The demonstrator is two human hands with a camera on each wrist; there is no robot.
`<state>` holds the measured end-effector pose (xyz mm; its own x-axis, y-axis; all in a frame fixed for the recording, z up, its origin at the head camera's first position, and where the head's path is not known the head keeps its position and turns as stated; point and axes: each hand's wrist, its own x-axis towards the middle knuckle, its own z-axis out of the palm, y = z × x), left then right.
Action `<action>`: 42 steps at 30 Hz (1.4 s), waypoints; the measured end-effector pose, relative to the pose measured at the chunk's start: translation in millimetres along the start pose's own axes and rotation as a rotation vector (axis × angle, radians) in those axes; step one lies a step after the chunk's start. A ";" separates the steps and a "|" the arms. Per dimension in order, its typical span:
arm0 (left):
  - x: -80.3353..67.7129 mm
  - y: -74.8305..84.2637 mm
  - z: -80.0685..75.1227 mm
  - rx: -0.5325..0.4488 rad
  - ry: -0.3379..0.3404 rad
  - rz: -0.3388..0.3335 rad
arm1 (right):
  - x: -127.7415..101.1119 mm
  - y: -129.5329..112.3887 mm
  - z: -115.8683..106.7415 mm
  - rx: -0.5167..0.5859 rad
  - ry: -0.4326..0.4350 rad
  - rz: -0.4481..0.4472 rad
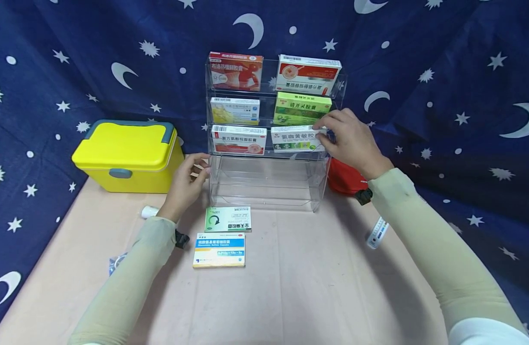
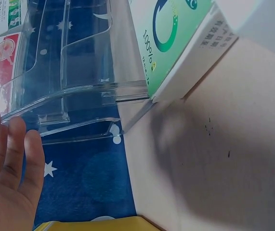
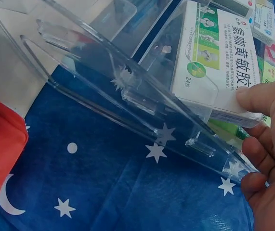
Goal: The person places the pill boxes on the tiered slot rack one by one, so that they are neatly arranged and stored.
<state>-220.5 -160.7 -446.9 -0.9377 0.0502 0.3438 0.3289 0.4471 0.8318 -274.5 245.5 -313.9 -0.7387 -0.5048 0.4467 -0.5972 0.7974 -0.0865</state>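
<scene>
A clear tiered acrylic display rack (image 1: 264,178) stands on the table with medicine boxes on its upper tiers. My right hand (image 1: 352,143) pinches the right end of a white-and-green medicine box (image 3: 214,62) on the third tier, thumb on its front. That box leans in the rack's right half, beside a white-and-red box (image 1: 239,141). At the rack's left edge, my left hand (image 1: 187,182) holds the side panel between thumb and fingertips (image 2: 17,126). A green-and-white box (image 1: 228,219) and a blue-and-white box (image 1: 219,250) lie before the rack.
Left of the rack stands a yellow lidded case (image 1: 128,153). A red pouch (image 1: 346,178) sits behind the right forearm, with a white thermometer-like item (image 1: 377,233) nearer. A small white bottle (image 1: 149,212) lies by the left wrist. A starry blue cloth (image 1: 264,28) hangs behind.
</scene>
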 end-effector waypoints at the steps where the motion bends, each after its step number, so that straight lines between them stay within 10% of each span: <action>1: 0.5 -0.1 0.6 -0.003 -0.001 0.001 | -1.0 0.9 0.0 -0.004 -0.003 0.002; 16: -4.1 -1.8 -1.7 -0.028 0.005 -0.001 | -33.1 -41.6 42.6 0.187 0.195 -0.177; 28: 1.7 -0.2 4.7 -0.023 0.003 0.009 | -104.9 -156.1 139.4 0.369 -0.384 -0.114; 42: -0.8 -1.3 0.8 -0.040 -0.017 0.011 | -117.8 -179.6 152.2 0.428 -0.528 -0.081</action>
<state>-220.3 -160.6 -448.6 -0.9355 0.0699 0.3463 0.3434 0.4101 0.8449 -127.7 111.5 -486.5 -0.6754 -0.7372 -0.0181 -0.6475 0.6046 -0.4639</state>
